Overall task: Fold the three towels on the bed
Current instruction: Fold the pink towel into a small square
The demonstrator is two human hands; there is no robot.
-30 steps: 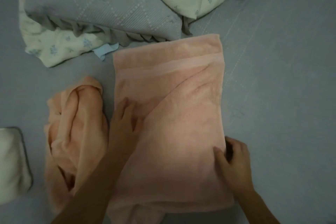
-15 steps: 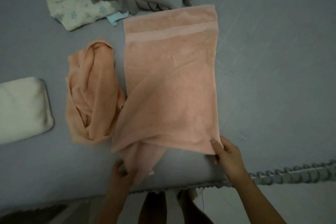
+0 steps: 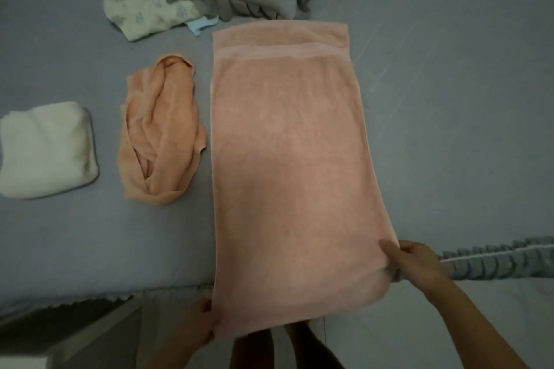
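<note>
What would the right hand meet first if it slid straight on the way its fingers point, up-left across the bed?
The right hand already grips the pink towel at its near right corner, so it would probably only ride further over that towel; nothing else lies in that line.

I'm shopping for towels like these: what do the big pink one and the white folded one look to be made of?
The big pink towel looks like cotton terry: matte, napped, with a flat woven band near its far end. The white folded towel looks thicker and fluffier, perhaps plush microfibre or terry, with a dark edge trim; the dim picture leaves that open.
</note>
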